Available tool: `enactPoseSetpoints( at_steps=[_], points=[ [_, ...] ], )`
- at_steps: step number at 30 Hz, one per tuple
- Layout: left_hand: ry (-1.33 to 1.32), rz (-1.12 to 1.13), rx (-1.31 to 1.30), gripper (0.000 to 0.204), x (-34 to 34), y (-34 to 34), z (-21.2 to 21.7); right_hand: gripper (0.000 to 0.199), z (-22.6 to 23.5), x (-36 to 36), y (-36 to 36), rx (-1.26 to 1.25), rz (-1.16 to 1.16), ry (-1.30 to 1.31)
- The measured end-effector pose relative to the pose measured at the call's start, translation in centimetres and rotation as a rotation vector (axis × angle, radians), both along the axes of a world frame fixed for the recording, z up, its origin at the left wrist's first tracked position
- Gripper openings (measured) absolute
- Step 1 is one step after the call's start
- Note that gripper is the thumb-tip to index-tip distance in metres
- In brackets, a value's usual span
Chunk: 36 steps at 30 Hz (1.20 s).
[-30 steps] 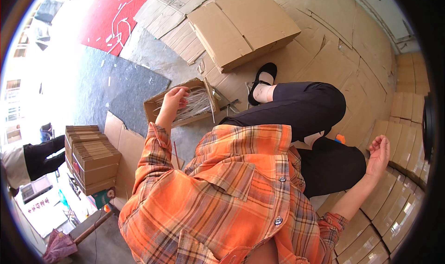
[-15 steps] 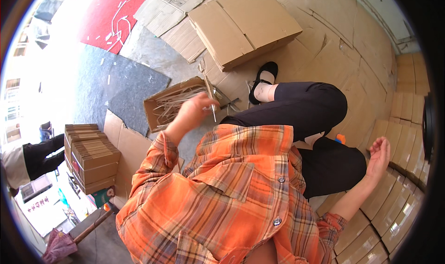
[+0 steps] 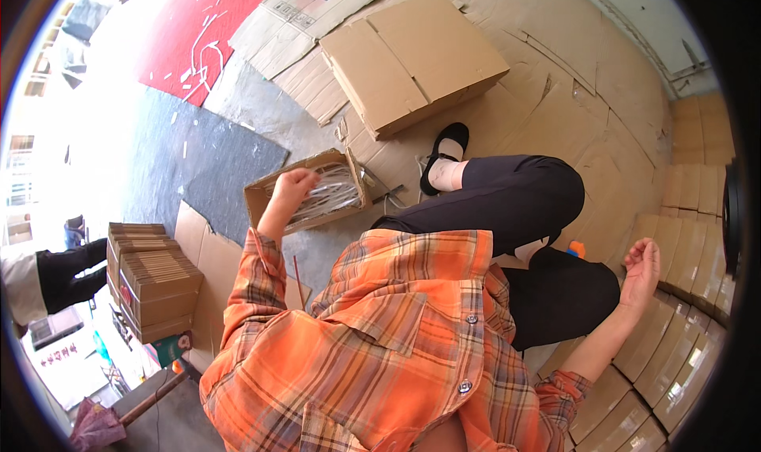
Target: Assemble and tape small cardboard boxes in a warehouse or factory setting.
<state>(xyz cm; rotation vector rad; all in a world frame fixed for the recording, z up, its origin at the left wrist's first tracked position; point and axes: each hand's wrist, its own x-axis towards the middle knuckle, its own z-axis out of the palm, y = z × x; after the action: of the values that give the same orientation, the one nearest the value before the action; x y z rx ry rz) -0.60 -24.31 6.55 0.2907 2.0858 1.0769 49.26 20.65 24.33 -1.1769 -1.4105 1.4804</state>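
Here the left hand [image 3: 292, 189] is over the open cardboard box [image 3: 311, 192] on the floor, fingers curled and dipping into the pale strips [image 3: 333, 197] inside; can't tell if it grips any. Right hand [image 3: 640, 268] hangs loose, fingers half-spread, palm up, holding nothing, just above a row of flat cartons [image 3: 682, 349] at the right. Big closed carton [image 3: 412, 59] lies beyond the box, w/ stacked small boxes [image 3: 151, 281] to the left.

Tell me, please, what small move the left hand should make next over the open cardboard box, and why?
Probably lower the left hand and close its fingers on a few of the thin pale sticks in the small open brown cardboard box: the hand hovers at the box's rim, apparently empty, while the right hand rests open, away.
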Motion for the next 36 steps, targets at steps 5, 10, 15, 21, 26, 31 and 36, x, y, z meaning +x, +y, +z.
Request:
enactPoseSetpoints(
  at_steps=[5,10,15,21,26,31,36],
  points=[
    [0.662,-0.483,-0.529,0.037,-0.1,-4.2,-2.1,0.019,0.3,0.5,-0.5,0.007,-0.024,-0.021],
    [0.641,-0.179,-0.661,0.030,-0.5,0.4,6.2,0.018,0.4,2.2,0.3,-0.004,-0.120,-0.016],
    [0.728,-0.054,-0.208,0.025,-2.4,4.5,7.6,0.018,0.3,0.6,-0.5,0.012,-0.082,-0.046],
    [-0.104,0.278,0.197,0.035,-6.3,13.9,1.2,0.019,0.4,2.3,-1.4,0.020,-0.171,-0.076],
    [-0.201,0.430,0.094,0.047,-7.6,19.5,-7.1,0.018,1.1,6.0,-3.5,0.025,-0.285,-0.134],
    [0.186,0.583,-0.122,0.050,-5.7,22.8,-8.2,0.017,0.7,9.1,-5.4,0.005,-0.396,-0.192],
    [-0.115,0.500,0.049,0.040,-8.7,21.0,-8.8,0.017,0.1,8.5,-5.1,-0.015,-0.415,-0.193]
  ],
)
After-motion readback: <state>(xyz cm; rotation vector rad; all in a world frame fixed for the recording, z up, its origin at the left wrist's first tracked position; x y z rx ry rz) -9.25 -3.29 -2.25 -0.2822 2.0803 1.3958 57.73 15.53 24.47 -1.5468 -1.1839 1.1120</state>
